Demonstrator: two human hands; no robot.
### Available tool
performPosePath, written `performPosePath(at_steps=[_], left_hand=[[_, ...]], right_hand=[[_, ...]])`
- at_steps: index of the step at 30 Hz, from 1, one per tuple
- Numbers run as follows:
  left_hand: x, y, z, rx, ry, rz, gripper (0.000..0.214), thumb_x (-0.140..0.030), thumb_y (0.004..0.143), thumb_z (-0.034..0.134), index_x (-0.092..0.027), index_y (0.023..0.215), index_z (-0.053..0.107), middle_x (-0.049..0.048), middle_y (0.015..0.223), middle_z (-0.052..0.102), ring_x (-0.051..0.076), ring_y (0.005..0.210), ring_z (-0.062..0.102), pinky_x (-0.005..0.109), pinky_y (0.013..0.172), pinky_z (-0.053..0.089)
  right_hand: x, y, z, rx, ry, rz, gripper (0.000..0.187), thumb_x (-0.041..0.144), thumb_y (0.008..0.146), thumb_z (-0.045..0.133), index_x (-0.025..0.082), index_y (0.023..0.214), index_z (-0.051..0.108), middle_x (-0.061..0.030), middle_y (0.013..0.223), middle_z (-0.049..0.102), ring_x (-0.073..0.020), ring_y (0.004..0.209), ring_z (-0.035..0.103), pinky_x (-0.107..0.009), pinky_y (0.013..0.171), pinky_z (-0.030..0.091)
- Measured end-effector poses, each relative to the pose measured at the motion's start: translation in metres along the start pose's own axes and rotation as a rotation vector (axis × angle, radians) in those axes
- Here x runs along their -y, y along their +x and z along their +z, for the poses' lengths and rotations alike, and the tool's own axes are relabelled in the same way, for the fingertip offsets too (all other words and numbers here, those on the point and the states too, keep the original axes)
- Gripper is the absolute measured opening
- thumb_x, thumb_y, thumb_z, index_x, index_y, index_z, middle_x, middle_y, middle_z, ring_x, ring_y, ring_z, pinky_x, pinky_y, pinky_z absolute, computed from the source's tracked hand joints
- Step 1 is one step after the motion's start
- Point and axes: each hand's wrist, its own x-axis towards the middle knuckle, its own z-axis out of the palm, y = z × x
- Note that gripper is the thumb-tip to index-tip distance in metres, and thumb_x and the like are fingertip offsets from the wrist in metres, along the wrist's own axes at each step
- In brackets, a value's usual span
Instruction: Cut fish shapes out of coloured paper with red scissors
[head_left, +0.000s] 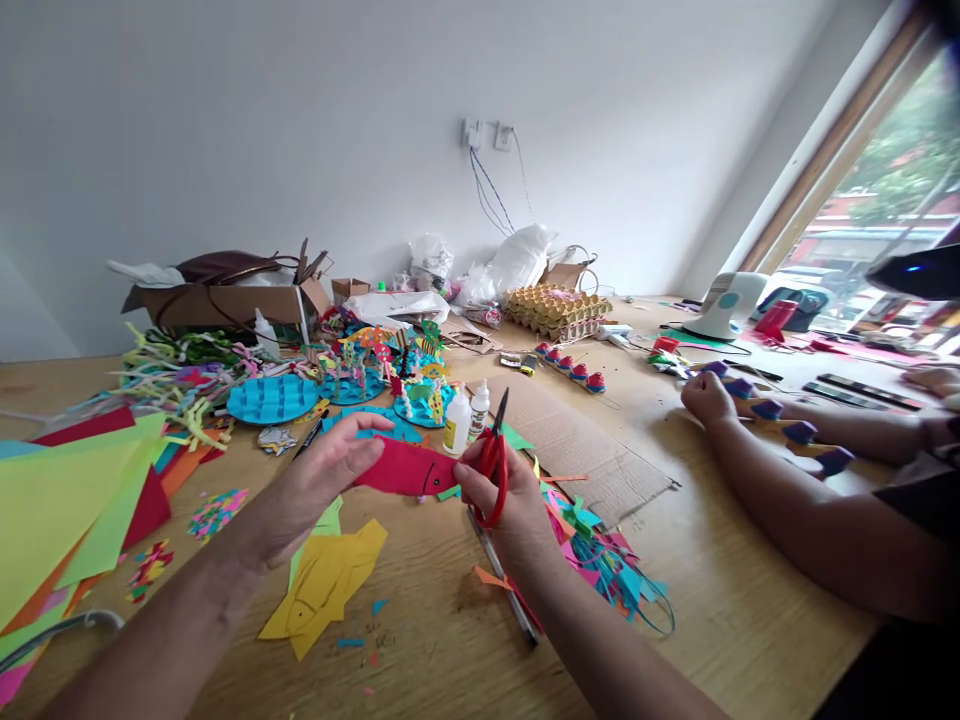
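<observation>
In the head view, the left hand (330,468) is a little left of the frame's centre. Its thumb and fingers are pinched on the tail end of the red paper fish (409,470). The fish is flat and thin, and it is held in the air above the wooden table (450,660). The right hand (510,505) is just beside the fish's other end. Its fingers are closed through the red plastic loops of the scissors (493,462), whose dark blades point up, close together, clear of the paper.

Bare table surface lies below both hands toward the lower edge. There a yellow paper fish (326,580) lies flat, and a thin pen (506,590) lies under the right wrist. At the left edge are big smooth sheets of coloured paper (67,490). Behind the hands stand two white glue bottles (457,422), and a rough cardboard sheet (577,445) lies right of them. Curly paper scraps (607,565) crowd the table right of the right arm. At centre right, a co-worker's hand (709,398) rests as a fist on the table, well apart.
</observation>
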Motion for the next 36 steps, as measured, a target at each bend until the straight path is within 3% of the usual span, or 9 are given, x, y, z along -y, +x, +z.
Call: performPosePath(at_steps=[3,5,9,12,18,21,27,31,36], left_hand=[[0.006,0.001,0.009,-0.067,-0.223,-0.018,0.030,-0.039,0.076,0.063,-0.023,0.100,0.056,0.0003,0.089,0.067,0.014,0.076,0.059,0.026,0.075,0.043],[0.012,0.001,0.018,-0.028,-0.284,-0.075,0.029,-0.037,0.071,0.068,-0.020,0.093,0.060,-0.0011,0.077,0.064,0.014,0.071,0.057,0.027,0.073,0.044],[0.024,0.001,0.033,-0.043,-0.171,-0.077,0.023,-0.037,0.068,0.070,-0.016,0.071,0.062,-0.0036,0.060,0.057,0.011,0.059,0.048,0.024,0.061,0.040],[0.030,0.001,0.039,-0.103,-0.135,-0.033,0.022,-0.036,0.067,0.069,-0.017,0.067,0.059,-0.0058,0.053,0.052,0.011,0.054,0.043,0.024,0.055,0.036],[0.028,0.000,0.030,-0.164,-0.181,-0.028,0.013,-0.029,0.071,0.065,-0.017,0.067,0.060,-0.0047,0.054,0.056,0.011,0.052,0.047,0.024,0.052,0.037],[0.019,0.000,0.022,-0.200,-0.213,0.025,0.013,-0.027,0.070,0.066,-0.016,0.067,0.061,-0.0033,0.055,0.059,0.011,0.052,0.051,0.024,0.052,0.038],[0.007,-0.003,0.016,-0.261,-0.184,0.093,0.011,-0.025,0.071,0.064,-0.016,0.067,0.063,-0.0011,0.056,0.063,0.014,0.055,0.056,0.025,0.053,0.042],[0.006,-0.004,0.018,-0.246,-0.173,0.116,0.011,-0.024,0.074,0.062,-0.016,0.066,0.063,-0.0013,0.057,0.065,0.014,0.056,0.057,0.026,0.057,0.046],[0.004,-0.005,0.020,-0.265,-0.190,0.118,0.009,-0.023,0.072,0.063,-0.016,0.066,0.065,-0.0005,0.058,0.066,0.015,0.058,0.058,0.026,0.057,0.048]], right_hand=[[-0.002,0.003,-0.002,-0.110,0.070,-0.022,0.021,0.030,0.069,0.066,0.017,0.076,0.052,0.0056,0.057,0.049,-0.0075,0.046,0.042,-0.018,0.042,0.032],[-0.003,0.003,-0.001,-0.128,0.099,-0.024,0.021,0.030,0.070,0.066,0.017,0.076,0.051,0.0057,0.056,0.048,-0.0075,0.045,0.042,-0.018,0.041,0.031],[-0.007,-0.002,0.004,-0.120,0.119,-0.040,0.021,0.029,0.069,0.067,0.017,0.077,0.051,0.0052,0.058,0.049,-0.0076,0.047,0.043,-0.017,0.041,0.032],[-0.009,-0.007,0.008,-0.083,0.079,-0.018,0.020,0.029,0.070,0.066,0.017,0.077,0.051,0.0055,0.058,0.049,-0.0074,0.047,0.041,-0.018,0.042,0.031],[0.000,-0.013,0.010,0.040,-0.055,-0.016,0.020,0.035,0.075,0.060,0.017,0.076,0.052,0.0034,0.060,0.049,-0.0097,0.052,0.043,-0.020,0.047,0.035],[0.007,-0.017,0.010,0.159,-0.116,-0.030,0.030,0.041,0.083,0.049,0.017,0.065,0.048,0.0028,0.053,0.048,-0.0094,0.049,0.042,-0.020,0.046,0.034],[0.010,-0.027,0.018,0.451,-0.246,0.147,0.038,0.047,0.078,0.049,0.018,0.055,0.045,0.0056,0.039,0.041,-0.0058,0.035,0.033,-0.018,0.036,0.024],[0.009,-0.028,0.022,0.496,-0.228,0.279,0.040,0.053,0.074,0.049,0.017,0.058,0.048,0.0059,0.039,0.042,-0.0054,0.032,0.034,-0.016,0.032,0.023],[0.006,-0.026,0.021,0.498,-0.229,0.301,0.041,0.054,0.074,0.049,0.016,0.059,0.049,0.0065,0.038,0.041,-0.0053,0.031,0.035,-0.015,0.031,0.024]])
